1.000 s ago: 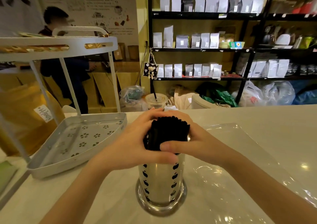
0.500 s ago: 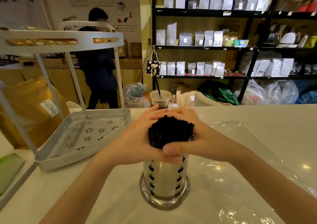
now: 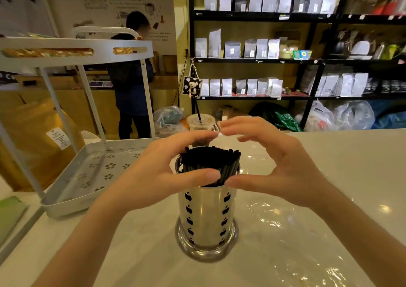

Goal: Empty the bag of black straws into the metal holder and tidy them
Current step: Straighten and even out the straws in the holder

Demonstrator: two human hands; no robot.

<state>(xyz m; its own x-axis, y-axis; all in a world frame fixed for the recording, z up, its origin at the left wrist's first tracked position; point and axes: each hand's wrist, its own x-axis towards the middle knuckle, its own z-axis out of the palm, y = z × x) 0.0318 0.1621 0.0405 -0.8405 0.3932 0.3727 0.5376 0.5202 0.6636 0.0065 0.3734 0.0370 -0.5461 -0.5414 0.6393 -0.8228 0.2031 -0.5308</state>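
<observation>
A perforated metal holder (image 3: pixel 206 216) stands upright on the white counter, packed with black straws (image 3: pixel 208 162) whose tops poke just above its rim. My left hand (image 3: pixel 158 176) curves around the left side of the bundle, thumb resting on the straws at the front. My right hand (image 3: pixel 276 166) arches around the right side with fingers spread, thumb tip near the rim; whether it touches the straws I cannot tell. The empty clear plastic bag (image 3: pixel 296 231) lies flat on the counter under and to the right of the holder.
A white two-tier metal rack (image 3: pixel 92 176) stands at the left on the counter. A plastic cup with a black straw (image 3: pixel 200 124) sits behind the holder. A person stands at the back left. Dark shelves of pouches fill the back right.
Both hands have loosened from clasping the bundle and spread apart around it. The straws have sunk lower into the holder. The person behind has shifted to the right.
</observation>
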